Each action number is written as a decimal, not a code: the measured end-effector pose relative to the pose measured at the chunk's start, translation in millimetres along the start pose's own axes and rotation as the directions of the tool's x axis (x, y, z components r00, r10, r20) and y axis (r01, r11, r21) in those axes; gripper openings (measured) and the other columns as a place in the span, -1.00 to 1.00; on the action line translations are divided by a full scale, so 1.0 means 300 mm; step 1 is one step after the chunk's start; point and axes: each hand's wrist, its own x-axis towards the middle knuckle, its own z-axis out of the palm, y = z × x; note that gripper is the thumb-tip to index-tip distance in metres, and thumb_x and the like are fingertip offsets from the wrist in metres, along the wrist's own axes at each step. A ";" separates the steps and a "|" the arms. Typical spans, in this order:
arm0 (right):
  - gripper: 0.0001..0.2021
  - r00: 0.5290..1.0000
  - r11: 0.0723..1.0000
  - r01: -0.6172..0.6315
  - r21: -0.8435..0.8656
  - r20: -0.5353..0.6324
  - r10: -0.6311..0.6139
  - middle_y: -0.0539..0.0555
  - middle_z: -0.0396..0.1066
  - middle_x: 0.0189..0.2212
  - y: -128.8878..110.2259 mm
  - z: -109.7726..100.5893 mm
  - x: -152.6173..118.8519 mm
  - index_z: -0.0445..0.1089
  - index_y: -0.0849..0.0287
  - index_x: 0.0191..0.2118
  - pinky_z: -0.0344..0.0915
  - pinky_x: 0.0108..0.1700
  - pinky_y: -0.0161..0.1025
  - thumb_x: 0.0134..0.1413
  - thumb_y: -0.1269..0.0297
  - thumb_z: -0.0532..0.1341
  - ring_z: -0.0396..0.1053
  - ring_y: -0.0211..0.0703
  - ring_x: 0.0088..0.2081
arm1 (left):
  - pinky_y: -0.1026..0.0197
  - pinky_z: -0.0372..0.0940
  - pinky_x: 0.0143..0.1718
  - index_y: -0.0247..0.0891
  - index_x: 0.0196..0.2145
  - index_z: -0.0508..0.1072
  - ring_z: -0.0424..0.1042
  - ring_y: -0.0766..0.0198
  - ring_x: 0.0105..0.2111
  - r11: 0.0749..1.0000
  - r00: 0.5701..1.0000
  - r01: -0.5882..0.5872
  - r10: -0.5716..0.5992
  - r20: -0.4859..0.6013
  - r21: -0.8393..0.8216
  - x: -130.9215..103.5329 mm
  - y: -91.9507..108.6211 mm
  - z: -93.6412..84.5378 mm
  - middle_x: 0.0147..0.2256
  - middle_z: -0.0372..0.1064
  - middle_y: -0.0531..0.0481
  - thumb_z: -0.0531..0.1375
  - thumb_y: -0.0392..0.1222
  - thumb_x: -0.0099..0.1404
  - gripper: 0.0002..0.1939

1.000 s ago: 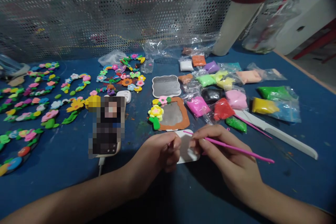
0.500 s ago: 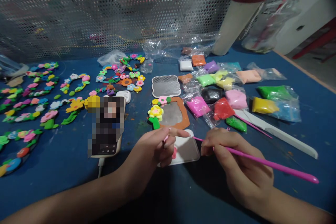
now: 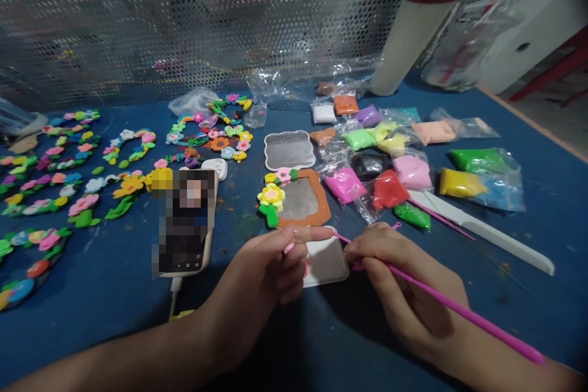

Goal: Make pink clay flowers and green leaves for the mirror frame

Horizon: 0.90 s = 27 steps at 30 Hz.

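My right hand [image 3: 408,282] grips a thin pink modelling tool [image 3: 459,303] like a pen. The tool's tip meets the outstretched index fingertip of my left hand [image 3: 266,275]; any speck of clay there is too small to make out. Thumb and curled fingers of the left hand close on a small pink piece of clay [image 3: 289,248]. Beneath the hands lies a white plate [image 3: 326,260], with a reddish-pink shape partly hidden by my fingers. Just behind it rests a mirror with a brown clay frame [image 3: 321,205], decorated on its left with a yellow flower [image 3: 272,195].
Several bagged clay packets [image 3: 390,188] spread to the right, near a white comb [image 3: 509,245]. A phone [image 3: 190,220] on a cable stands left of my hands. Flower-trimmed pieces [image 3: 131,147] cover the left. A tumbler [image 3: 408,37] stands behind, before a perforated metal panel [image 3: 184,24].
The right hand has shifted slightly left, and the tool's back end has swung lower. The tool tip now reaches the left index fingertip.
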 end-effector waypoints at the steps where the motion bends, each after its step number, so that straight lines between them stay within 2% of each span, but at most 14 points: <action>1: -0.79 1.000 1.000 0.014 -0.025 0.002 -0.014 0.03 0.36 -0.46 0.001 0.001 -0.001 0.25 0.12 -0.25 0.28 -0.37 -0.27 0.07 0.57 0.02 0.34 -0.23 -0.40 | 0.35 -0.14 -0.57 -0.36 -0.20 0.49 -0.17 0.45 -0.58 1.000 1.000 -0.001 0.001 0.004 -0.006 -0.001 -0.001 0.000 -0.55 -0.20 0.16 0.04 -0.12 0.30 -0.68; 12: -0.74 0.974 0.970 0.226 -0.089 0.038 -0.223 0.07 0.36 -0.45 0.033 0.017 0.015 0.25 0.20 -0.13 0.28 -0.39 -0.27 0.12 0.60 -0.02 0.27 -0.23 -0.43 | 0.37 -0.12 -0.58 -0.42 -0.17 0.48 -0.17 0.45 -0.58 0.997 1.000 -0.021 0.020 -0.008 -0.076 -0.002 -0.004 0.002 -0.54 -0.16 0.16 0.02 -0.16 0.31 -0.67; 19: -0.66 0.975 0.979 0.197 -0.050 0.114 -0.190 0.13 0.38 -0.27 0.054 0.022 -0.012 0.23 0.23 0.01 0.28 -0.19 -0.20 0.12 0.60 0.04 0.32 -0.16 -0.22 | 0.37 -0.14 -0.58 -0.41 -0.20 0.49 -0.18 0.45 -0.58 0.997 1.000 -0.009 0.007 -0.030 -0.073 0.005 -0.001 0.006 -0.55 -0.20 0.17 0.06 -0.17 0.27 -0.70; 23: -0.62 0.974 0.978 0.208 -0.009 0.098 -0.206 0.13 0.39 -0.26 0.054 0.023 -0.010 0.23 0.20 0.02 0.29 -0.16 -0.19 0.10 0.62 0.06 0.32 -0.17 -0.20 | 0.36 -0.15 -0.59 -0.36 -0.29 0.50 -0.18 0.46 -0.60 0.996 1.000 -0.006 0.004 -0.022 -0.088 0.001 -0.006 0.003 -0.57 -0.19 0.17 0.08 -0.17 0.26 -0.75; 27: -0.59 0.957 0.967 0.240 0.084 0.145 -0.250 0.11 0.40 -0.25 0.049 0.019 -0.003 0.19 0.15 0.06 0.29 -0.15 -0.16 0.11 0.61 0.06 0.32 -0.16 -0.19 | 0.36 -0.15 -0.59 -0.35 -0.37 0.49 -0.16 0.47 -0.60 0.997 1.000 0.010 -0.011 -0.011 -0.079 -0.003 -0.010 -0.001 -0.56 -0.17 0.16 0.07 -0.16 0.27 -0.75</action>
